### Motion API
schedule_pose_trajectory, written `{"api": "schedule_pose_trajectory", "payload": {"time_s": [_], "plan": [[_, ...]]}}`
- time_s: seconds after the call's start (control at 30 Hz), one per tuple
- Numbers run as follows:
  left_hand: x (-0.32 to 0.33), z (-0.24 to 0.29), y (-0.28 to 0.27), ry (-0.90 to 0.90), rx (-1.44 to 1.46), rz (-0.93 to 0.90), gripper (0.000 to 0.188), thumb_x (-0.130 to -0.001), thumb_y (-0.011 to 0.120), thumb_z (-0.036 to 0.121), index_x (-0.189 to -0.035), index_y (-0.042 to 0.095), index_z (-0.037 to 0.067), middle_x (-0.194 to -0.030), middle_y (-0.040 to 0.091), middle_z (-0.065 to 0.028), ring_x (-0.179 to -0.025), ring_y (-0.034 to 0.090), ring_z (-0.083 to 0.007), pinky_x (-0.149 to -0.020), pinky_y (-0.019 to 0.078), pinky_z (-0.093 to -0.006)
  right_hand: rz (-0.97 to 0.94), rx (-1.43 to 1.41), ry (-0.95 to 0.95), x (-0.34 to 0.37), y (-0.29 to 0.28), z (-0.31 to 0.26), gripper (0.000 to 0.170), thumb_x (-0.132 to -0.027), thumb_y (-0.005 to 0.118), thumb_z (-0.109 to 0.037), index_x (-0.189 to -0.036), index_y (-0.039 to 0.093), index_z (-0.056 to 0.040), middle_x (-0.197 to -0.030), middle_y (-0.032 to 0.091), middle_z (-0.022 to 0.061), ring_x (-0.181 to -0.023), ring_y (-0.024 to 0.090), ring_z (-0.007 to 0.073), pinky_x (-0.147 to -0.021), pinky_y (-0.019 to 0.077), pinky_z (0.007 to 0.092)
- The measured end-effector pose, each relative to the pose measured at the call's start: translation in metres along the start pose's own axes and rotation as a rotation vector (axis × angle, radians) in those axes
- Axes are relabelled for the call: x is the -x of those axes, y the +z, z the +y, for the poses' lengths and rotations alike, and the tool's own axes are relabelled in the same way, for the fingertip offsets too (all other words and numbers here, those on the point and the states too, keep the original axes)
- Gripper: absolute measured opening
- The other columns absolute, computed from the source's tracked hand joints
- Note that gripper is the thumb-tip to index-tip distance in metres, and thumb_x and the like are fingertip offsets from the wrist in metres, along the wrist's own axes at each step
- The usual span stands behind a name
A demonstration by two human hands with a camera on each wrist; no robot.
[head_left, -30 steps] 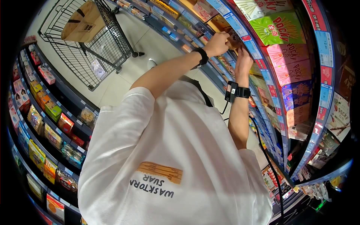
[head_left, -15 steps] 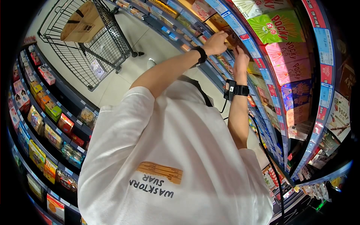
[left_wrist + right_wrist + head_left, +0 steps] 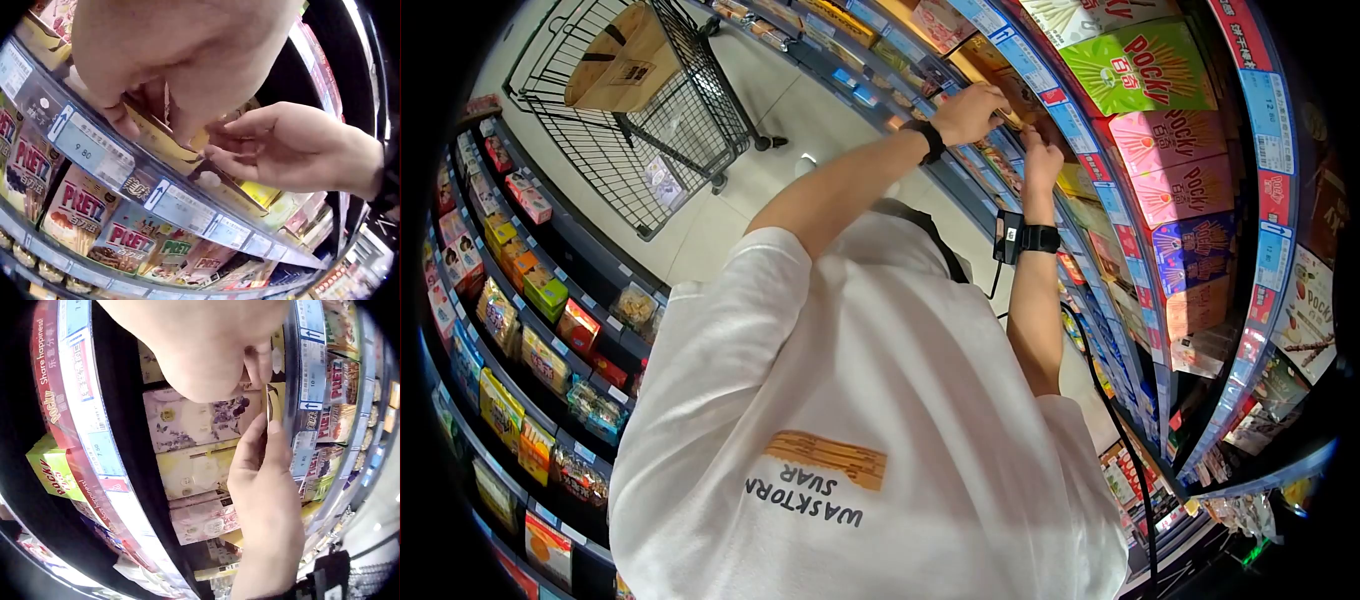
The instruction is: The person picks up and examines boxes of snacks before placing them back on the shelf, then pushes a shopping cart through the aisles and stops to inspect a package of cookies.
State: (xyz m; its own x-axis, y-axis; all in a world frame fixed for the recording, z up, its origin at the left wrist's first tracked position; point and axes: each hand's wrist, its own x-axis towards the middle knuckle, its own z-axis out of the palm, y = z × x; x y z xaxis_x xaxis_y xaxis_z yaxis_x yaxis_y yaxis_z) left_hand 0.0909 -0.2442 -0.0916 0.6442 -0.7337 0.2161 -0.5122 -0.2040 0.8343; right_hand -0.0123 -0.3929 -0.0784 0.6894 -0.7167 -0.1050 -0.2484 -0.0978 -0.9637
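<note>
At the upper shelf, my left hand [image 3: 970,115] and right hand [image 3: 1042,163] work close together. The left hand [image 3: 187,56] pinches the edge of a thin yellow-and-brown carton [image 3: 159,142], which lies along the shelf's front lip. The thumb and forefinger of the right hand [image 3: 294,150] pinch the same edge near its end. Seen from the other wrist, the left hand [image 3: 265,494] grips the upright carton edge [image 3: 276,403] from below. There, the curled fingers of the right hand [image 3: 206,347] meet it from above, partly hidden by the palm.
Behind the carton lie a lilac flowered box [image 3: 200,424] and a pale yellow box [image 3: 194,469]. PRETZ packs [image 3: 75,203] fill the shelf below. Pocky boxes [image 3: 1140,70] stand at the right. A shopping cart [image 3: 635,130] with a paper bag [image 3: 622,72] stands behind at the left.
The right hand has drawn back slightly from the shelf, its fingers now more curled. The left hand has shifted a little to the left, and a pale edge shows between the hands.
</note>
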Motion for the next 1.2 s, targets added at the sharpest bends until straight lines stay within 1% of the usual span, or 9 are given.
{"api": "schedule_pose_trajectory", "payload": {"time_s": [0.2,0.3,0.5,0.7,0.83,0.87,0.97,1.0,1.2], "plan": [[-0.004,-0.021,-0.001,-0.031,-0.067,0.03,0.027,-0.08,0.065,-0.003,-0.102,0.075,0.009,-0.101,0.071,-0.0102,-0.104,0.065,-0.03,-0.088,0.0539,-0.0414,0.11,0.258,0.098,0.006,0.005,-0.008,0.029,-0.086,0.071,-0.017,-0.093,0.073,0.0105,-0.09,0.074,0.0156,-0.087,0.067,0.019,-0.082,0.0504,0.0341],[-0.002,-0.019,-0.009,-0.096,-0.029,0.009,0.02,-0.083,0.065,0.0,-0.1,0.073,0.004,-0.101,0.071,-0.015,-0.098,0.065,-0.0364,-0.086,0.0516,-0.0436,0.102,0.34,0.142,0.013,0.011,-0.02,0.03,-0.084,0.073,-0.017,-0.095,0.072,0.0109,-0.09,0.074,0.0161,-0.088,0.067,0.0199,-0.083,0.0502,0.0334],[0.0,-0.014,-0.014,-0.079,-0.093,-0.016,0.022,-0.083,0.065,0.001,-0.104,0.072,0.004,-0.104,0.071,-0.0147,-0.1,0.065,-0.035,-0.086,0.0527,-0.0425,0.025,0.121,-0.014,0.005,0.007,0.009,0.032,-0.085,0.071,-0.013,-0.107,0.067,0.0099,-0.098,0.072,0.018,-0.092,0.067,0.0213,-0.086,0.0499,0.0333],[0.032,0.011,-0.029,0.1,-0.052,0.314,0.018,-0.088,0.066,0.009,-0.105,0.071,0.007,-0.101,0.072,-0.0088,-0.1,0.066,-0.0318,-0.085,0.0543,-0.0429,0.124,0.066,-0.132,0.048,0.013,0.001,0.029,-0.091,0.062,-0.003,-0.12,0.06,0.0032,-0.107,0.068,0.0119,-0.092,0.066,0.0199,-0.083,0.0518,0.0319],[0.091,0.024,-0.075,-0.24,0.3,0.247,0.016,-0.095,0.064,0.015,-0.103,0.067,0.002,-0.092,0.071,-0.012,-0.084,0.069,-0.0299,-0.075,0.0535,-0.0385,-0.162,-0.093,-0.071,0.08,0.04,-0.008,0.024,-0.099,0.054,-0.002,-0.122,0.058,0.0006,-0.114,0.066,0.0107,-0.097,0.065,0.0165,-0.082,0.0538,0.0285],[0.111,0.027,-0.085,-0.295,0.41,0.339,0.022,-0.099,0.06,0.02,-0.1,0.067,-0.001,-0.085,0.071,-0.0131,-0.076,0.069,-0.0237,-0.072,0.0525,-0.0356,-0.245,-0.11,-0.05,0.086,0.051,-0.008,0.021,-0.1,0.056,-0.006,-0.12,0.061,0.0006,-0.108,0.067,0.0082,-0.096,0.064,0.015,-0.084,0.0531,0.0285],[0.177,-0.014,-0.104,-0.495,0.36,0.39,0.025,-0.103,0.056,0.023,-0.104,0.068,0.001,-0.092,0.072,-0.0085,-0.085,0.068,-0.0148,-0.077,0.0531,-0.03,-0.471,-0.163,-0.033,0.108,0.092,-0.021,0.021,-0.099,0.055,-0.003,-0.118,0.061,0.0012,-0.104,0.068,0.0073,-0.092,0.065,0.0131,-0.084,0.0528,0.0264],[0.197,-0.02,-0.119,-0.556,0.341,0.414,0.028,-0.103,0.055,0.025,-0.103,0.069,0.001,-0.093,0.072,-0.0079,-0.085,0.067,-0.0149,-0.077,0.053,-0.0303,-0.522,-0.071,-0.112,0.116,0.105,-0.028,0.018,-0.099,0.057,-0.005,-0.116,0.063,0.0006,-0.103,0.068,0.0061,-0.092,0.065,0.0117,-0.083,0.0523,0.0255],[0.334,-0.064,-0.206,-0.772,0.269,0.554,0.034,-0.104,0.052,0.031,-0.101,0.07,0.002,-0.095,0.072,-0.0064,-0.088,0.067,-0.0164,-0.077,0.0537,-0.0316,-0.815,0.003,-0.037,0.173,0.214,-0.037,0.017,-0.098,0.059,-0.006,-0.113,0.065,-0.0006,-0.096,0.069,0.0042,-0.087,0.064,0.0101,-0.078,0.0503,0.0236]]}}
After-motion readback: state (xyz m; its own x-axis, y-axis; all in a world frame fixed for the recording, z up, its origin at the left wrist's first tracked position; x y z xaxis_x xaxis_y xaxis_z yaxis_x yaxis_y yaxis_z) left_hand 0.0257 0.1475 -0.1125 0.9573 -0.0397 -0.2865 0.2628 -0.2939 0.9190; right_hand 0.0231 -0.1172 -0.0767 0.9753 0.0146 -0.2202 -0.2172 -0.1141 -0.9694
